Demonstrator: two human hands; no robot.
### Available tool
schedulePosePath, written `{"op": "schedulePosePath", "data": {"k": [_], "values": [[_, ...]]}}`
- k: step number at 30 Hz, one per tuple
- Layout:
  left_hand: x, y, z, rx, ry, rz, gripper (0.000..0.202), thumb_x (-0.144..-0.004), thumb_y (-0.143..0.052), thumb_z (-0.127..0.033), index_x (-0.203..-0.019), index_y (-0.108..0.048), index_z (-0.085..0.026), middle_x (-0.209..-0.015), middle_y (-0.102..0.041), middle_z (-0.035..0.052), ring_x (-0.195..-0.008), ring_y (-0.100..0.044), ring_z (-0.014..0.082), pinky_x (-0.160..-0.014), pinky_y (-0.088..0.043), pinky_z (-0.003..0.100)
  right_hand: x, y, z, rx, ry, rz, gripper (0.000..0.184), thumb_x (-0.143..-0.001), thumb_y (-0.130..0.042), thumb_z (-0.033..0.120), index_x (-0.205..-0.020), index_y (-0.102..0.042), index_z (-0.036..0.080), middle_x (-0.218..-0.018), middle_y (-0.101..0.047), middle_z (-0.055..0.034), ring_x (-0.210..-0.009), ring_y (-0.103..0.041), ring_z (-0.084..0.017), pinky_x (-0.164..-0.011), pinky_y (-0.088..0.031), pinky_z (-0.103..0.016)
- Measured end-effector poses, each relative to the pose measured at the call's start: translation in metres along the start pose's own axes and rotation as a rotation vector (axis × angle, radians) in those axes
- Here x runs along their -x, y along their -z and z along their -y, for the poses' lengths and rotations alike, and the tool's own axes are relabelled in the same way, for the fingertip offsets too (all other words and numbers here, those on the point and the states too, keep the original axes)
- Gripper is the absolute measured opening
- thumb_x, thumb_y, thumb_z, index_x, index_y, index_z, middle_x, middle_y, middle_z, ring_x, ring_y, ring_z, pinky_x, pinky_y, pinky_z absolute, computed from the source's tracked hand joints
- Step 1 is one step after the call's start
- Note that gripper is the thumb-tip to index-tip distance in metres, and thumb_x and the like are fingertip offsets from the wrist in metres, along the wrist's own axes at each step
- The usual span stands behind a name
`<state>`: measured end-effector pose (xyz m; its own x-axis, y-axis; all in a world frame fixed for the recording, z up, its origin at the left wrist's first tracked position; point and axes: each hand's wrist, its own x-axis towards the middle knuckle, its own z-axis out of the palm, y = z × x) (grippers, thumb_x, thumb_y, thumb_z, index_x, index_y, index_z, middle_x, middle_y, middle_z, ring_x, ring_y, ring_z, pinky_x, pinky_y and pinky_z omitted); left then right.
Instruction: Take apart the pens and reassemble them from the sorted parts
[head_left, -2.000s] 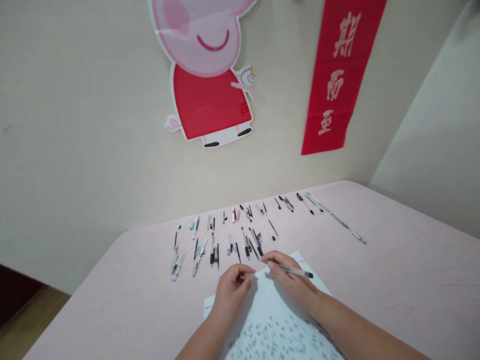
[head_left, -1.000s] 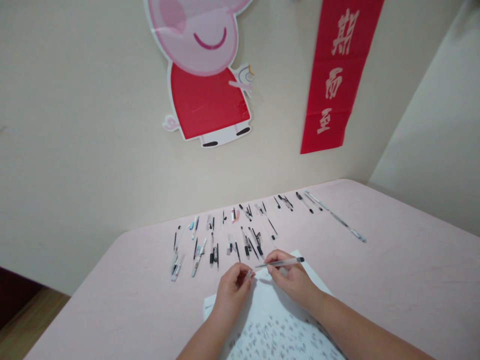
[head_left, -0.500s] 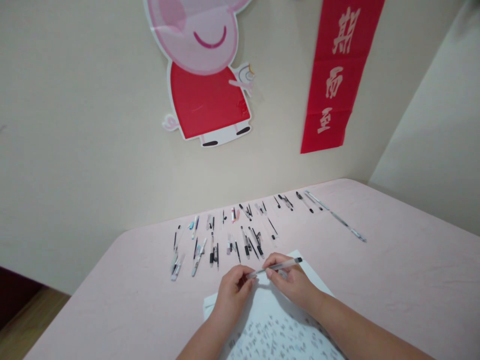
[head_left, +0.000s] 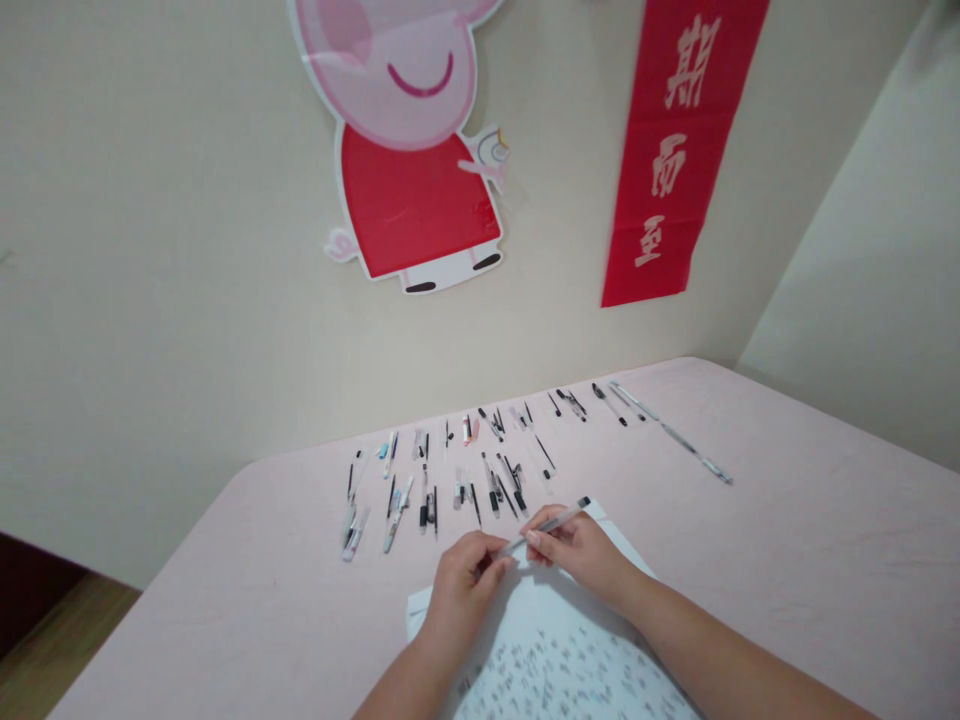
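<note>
Between my two hands is a clear pen (head_left: 561, 518) with a black end, slanting up to the right above the paper. My left hand (head_left: 470, 577) pinches its lower left end between thumb and fingers. Further up the barrel, the fingers of my right hand (head_left: 576, 548) are closed round it, and the black end sticks out past them. Beneath both hands lies a stack of white paper (head_left: 540, 620), its near part covered in small handwritten marks. The pen's lower tip is hidden by my left fingers.
Beyond the paper, several pens taken apart (head_left: 427, 500) lie in two rough rows on the pink tabletop (head_left: 247, 580). A long joined chain of pens (head_left: 679, 440) lies at the far right. Behind the table stands a wall with a cartoon pig cutout (head_left: 416, 200) and a red banner (head_left: 667, 200).
My right hand has shifted slightly left, and the pen has tipped more steeply, its black end moving left and up. My left hand has stayed nearly still.
</note>
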<state>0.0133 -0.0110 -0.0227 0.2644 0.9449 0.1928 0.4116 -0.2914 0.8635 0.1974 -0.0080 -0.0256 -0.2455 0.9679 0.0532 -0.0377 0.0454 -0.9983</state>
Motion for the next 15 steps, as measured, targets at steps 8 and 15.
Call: {"op": "schedulePosePath", "data": {"k": [8,15], "values": [[0.0013,0.0025,-0.0039,-0.06,-0.079,0.009,0.015,-0.078,-0.059,-0.023,-0.079,-0.073,-0.021,-0.073,-0.068,0.0055,-0.067,-0.058,0.0176,-0.062,-0.042,0.026,-0.0006,0.0023,0.003,-0.045,-0.044,0.004,0.043,-0.07,-0.069,0.056,-0.077,-0.065,0.014,-0.062,-0.064,-0.0033,-0.056,-0.056,-0.012,-0.058,-0.046,-0.028],[0.0023,0.0009,-0.002,-0.077,-0.082,-0.014,0.013,-0.076,-0.06,-0.021,-0.077,-0.073,-0.02,-0.072,-0.069,0.0051,-0.067,-0.059,0.0176,-0.063,-0.044,0.027,0.0,0.003,0.0047,-0.05,-0.066,0.011,0.042,-0.068,-0.07,0.054,-0.078,-0.066,0.013,-0.063,-0.066,-0.0037,-0.056,-0.057,-0.013,-0.058,-0.046,-0.028]]}}
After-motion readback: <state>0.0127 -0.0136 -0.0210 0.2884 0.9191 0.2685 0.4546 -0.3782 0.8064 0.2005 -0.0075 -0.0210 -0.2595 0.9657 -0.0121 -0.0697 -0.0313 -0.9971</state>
